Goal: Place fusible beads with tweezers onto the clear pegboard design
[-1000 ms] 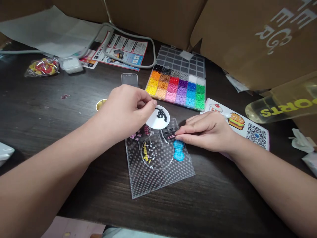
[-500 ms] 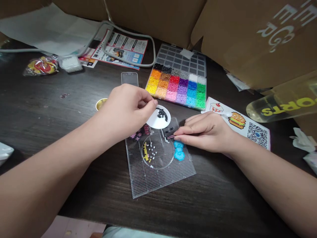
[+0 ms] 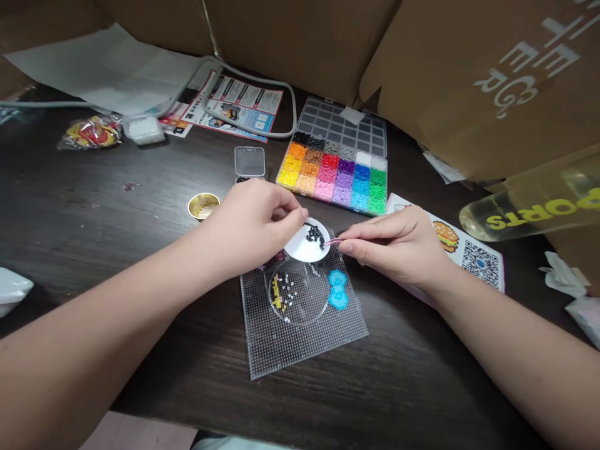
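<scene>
My left hand (image 3: 269,219) pinches the rim of a small white dish (image 3: 300,249), held above the far part of a clear pegboard (image 3: 300,350). Black beads (image 3: 315,235) lie in that dish. Between the thumb and fingers of my right hand (image 3: 398,247) are thin tweezers (image 3: 334,241), their tips at the black beads by the dish's right side. On the pegboard rests a round clear dish (image 3: 307,323) outline, with yellow beads (image 3: 276,294) and scattered white beads inside it. A blue bow-shaped bead piece (image 3: 338,290) is to its right. Pink beads are partly hidden behind my left hand.
Behind the hands stands an open compartment box (image 3: 335,165) of coloured beads. A gold cup (image 3: 203,205) and small clear case (image 3: 250,161) are left of it. A pattern card (image 3: 482,265) lies right, near a clear yellow-lettered bag (image 3: 529,206). Cardboard (image 3: 300,44) walls the back.
The tweezers have moved from the pegboard up to the black beads in the white dish. My left hand and the dish sit slightly lower and further right in view, which has shifted a little.
</scene>
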The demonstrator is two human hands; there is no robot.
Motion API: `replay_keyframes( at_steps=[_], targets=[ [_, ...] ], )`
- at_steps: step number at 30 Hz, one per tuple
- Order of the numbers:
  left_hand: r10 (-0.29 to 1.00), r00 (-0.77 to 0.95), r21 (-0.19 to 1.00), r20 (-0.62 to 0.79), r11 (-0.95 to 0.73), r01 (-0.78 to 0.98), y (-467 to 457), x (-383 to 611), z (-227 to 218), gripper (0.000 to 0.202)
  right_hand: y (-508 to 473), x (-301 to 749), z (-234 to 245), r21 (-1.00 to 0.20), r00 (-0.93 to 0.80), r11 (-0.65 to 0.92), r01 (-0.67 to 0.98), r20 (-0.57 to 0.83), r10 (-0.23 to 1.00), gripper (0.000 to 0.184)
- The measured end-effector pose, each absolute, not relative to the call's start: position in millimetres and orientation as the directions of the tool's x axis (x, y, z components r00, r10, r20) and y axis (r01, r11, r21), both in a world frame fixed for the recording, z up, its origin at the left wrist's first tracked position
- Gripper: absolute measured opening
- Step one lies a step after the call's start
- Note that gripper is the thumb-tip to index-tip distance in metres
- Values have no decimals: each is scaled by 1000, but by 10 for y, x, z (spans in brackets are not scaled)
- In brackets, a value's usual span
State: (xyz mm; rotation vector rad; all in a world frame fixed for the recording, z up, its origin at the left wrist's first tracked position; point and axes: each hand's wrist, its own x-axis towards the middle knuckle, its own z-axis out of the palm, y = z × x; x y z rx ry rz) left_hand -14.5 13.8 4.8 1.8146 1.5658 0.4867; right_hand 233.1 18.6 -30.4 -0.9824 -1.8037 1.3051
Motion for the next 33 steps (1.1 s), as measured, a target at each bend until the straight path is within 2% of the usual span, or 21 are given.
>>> replay_keyframes(
  at_steps=[3,8,13,16,23,33],
  targets=[
    [964,215,733,-156,-33,679,127,-143,45,25,196,2343,-327,-967,-462,181,182,79,883,18],
    [978,192,692,-80,-84,717,148,-170,41,22,209,2376,-311,-952,-458,223,209,106,883,12],
    [989,134,645,-60,-64,761,171,-190,64,23,241,2405,-309,-890,-647,374,261,126,752,13],
    [990,133,633,-43,-76,770,172,-196,60,24,260,2398,-313,-871,-697,421,254,138,704,14],
    [989,141,661,-34,-84,746,169,-208,33,24,279,2359,-303,-878,-754,430,212,134,643,16],
    [986,159,655,-55,-84,751,159,-197,61,26,276,2348,-297,-870,-753,434,234,120,647,15]
  ],
)
